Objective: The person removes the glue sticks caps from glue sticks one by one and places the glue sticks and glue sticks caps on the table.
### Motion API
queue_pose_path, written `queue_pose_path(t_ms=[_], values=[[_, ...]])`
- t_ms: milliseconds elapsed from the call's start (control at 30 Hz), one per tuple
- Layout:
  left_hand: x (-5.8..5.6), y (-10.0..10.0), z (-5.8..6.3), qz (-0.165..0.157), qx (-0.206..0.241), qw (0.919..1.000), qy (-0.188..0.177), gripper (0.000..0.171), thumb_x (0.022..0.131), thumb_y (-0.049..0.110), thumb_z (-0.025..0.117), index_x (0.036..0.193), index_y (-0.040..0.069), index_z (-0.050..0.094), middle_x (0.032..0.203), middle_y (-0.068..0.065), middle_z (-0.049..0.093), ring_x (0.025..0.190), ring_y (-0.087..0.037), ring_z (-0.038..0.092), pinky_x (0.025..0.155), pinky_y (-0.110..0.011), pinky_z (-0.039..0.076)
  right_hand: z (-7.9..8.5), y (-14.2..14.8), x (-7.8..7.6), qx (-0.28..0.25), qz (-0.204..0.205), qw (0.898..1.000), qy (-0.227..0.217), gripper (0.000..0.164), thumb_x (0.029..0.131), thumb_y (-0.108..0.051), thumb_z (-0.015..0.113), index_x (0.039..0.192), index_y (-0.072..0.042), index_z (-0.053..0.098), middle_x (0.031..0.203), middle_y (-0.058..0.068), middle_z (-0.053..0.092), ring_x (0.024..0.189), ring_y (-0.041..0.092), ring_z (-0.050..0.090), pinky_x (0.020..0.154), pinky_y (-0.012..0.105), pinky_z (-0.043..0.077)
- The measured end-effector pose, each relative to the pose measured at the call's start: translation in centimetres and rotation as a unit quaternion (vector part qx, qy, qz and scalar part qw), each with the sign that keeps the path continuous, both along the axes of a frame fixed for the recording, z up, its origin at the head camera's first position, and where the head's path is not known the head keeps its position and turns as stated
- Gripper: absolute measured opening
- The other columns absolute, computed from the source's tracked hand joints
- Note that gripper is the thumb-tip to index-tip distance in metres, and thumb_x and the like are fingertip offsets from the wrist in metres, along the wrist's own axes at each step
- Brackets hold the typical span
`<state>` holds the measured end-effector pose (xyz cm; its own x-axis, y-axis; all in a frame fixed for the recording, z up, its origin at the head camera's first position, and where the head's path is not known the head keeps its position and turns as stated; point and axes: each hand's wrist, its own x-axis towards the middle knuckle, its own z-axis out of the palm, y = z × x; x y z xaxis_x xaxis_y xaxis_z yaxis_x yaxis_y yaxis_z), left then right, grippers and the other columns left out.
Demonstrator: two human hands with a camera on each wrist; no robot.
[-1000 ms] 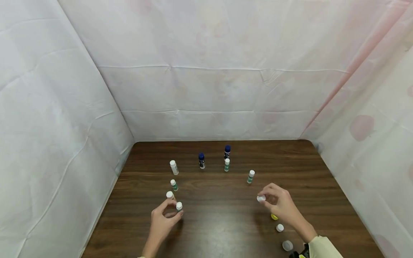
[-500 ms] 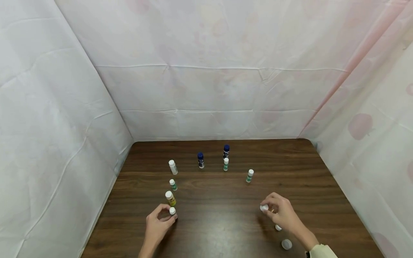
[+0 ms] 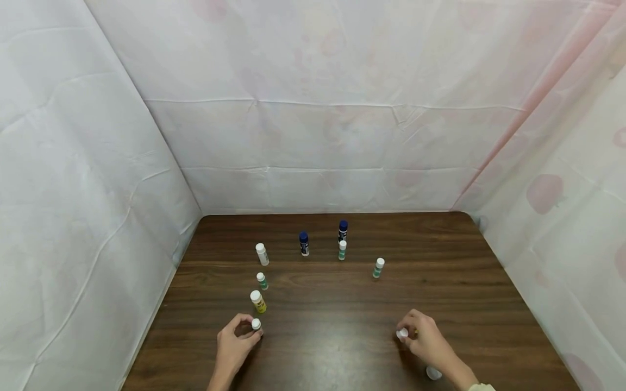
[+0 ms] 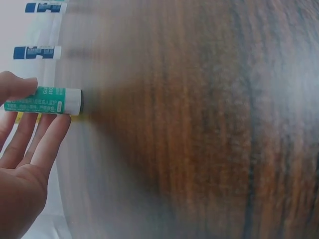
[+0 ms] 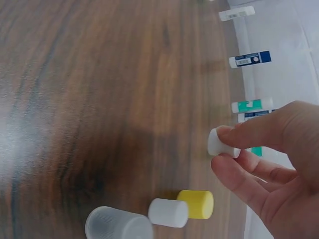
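Note:
My left hand (image 3: 233, 342) pinches a green-labelled glue stick (image 4: 50, 101) between thumb and fingers. It stands upright, its white base at or just above the tabletop; I cannot tell whether they touch. Just beyond it is a yellow-labelled glue stick (image 3: 258, 302). On the right, my right hand (image 3: 426, 338) pinches a small white cap (image 5: 222, 144) with thumb and fingertips. Below that hand in the right wrist view lie a yellow cap (image 5: 198, 204), another white cap (image 5: 168, 212) and a larger translucent cap (image 5: 118, 224).
A green glue stick (image 3: 262, 281) and a white glue stick (image 3: 262, 254) continue the left row. Farther back are two blue glue sticks, one at centre (image 3: 304, 244), plus green-labelled ones (image 3: 342, 250) towards the right. Cloth walls (image 3: 313, 136) enclose the brown table (image 3: 323, 309).
My left hand has moved left and nearer with the green glue stick, away from the yellow one. My right hand has come nearer with the white cap, over the loose caps.

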<state>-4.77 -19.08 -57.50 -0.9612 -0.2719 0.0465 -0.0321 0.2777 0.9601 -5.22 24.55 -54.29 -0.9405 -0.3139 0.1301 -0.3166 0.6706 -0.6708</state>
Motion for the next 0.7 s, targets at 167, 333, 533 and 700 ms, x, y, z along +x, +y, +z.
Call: queue_pose_path(t_ms=[167, 333, 533, 700], values=[[-0.1, -0.1, -0.4, -0.001, 0.000, 1.0000, -0.009, 0.032, 0.063, -0.013, 0.078, 0.085, 0.004, 0.062, 0.090, -0.010, 0.065, 0.085, -0.019, 0.066, 0.071, -0.031, 0.056, -0.6, 0.1, 0.1, 0.009, 0.000, 1.000, -0.020, 0.022, 0.068, 0.013, 0.073, 0.081, -0.005, 0.069, 0.084, 0.000, 0.056, 0.066, 0.004, 0.049, 0.054, 0.020, 0.046], [-0.2, -0.4, -1.4, -0.002, 0.001, 0.9999, -0.015, 0.034, 0.064, -0.010, 0.080, 0.088, 0.006, 0.062, 0.092, -0.009, 0.064, 0.086, -0.017, 0.065, 0.071, -0.027, 0.056, -1.1, -0.2, 0.1, 0.022, -0.001, 0.999, -0.023, 0.023, 0.068, 0.013, 0.073, 0.078, -0.007, 0.069, 0.080, -0.001, 0.054, 0.064, 0.005, 0.049, 0.053, 0.020, 0.044], [-0.1, -0.1, -1.0, -0.004, -0.008, 1.0000, -0.001, 0.041, 0.065, -0.008, 0.081, 0.099, 0.005, 0.062, 0.097, -0.009, 0.063, 0.091, -0.018, 0.062, 0.074, -0.029, 0.055, -1.2, -0.2, 0.0, 0.037, 0.010, 0.999, -0.031, 0.022, 0.068, 0.012, 0.070, 0.074, -0.009, 0.067, 0.075, -0.002, 0.051, 0.062, 0.005, 0.049, 0.052, 0.020, 0.044], [0.1, 0.7, 1.3, -0.009, -0.014, 0.9998, 0.012, 0.043, 0.068, -0.009, 0.079, 0.107, 0.000, 0.061, 0.104, -0.010, 0.062, 0.099, -0.024, 0.059, 0.080, -0.032, 0.054, -1.3, -0.1, 0.0, 0.042, 0.019, 0.998, -0.051, 0.021, 0.070, 0.012, 0.067, 0.074, -0.009, 0.067, 0.074, -0.001, 0.050, 0.062, 0.005, 0.049, 0.052, 0.020, 0.044]])
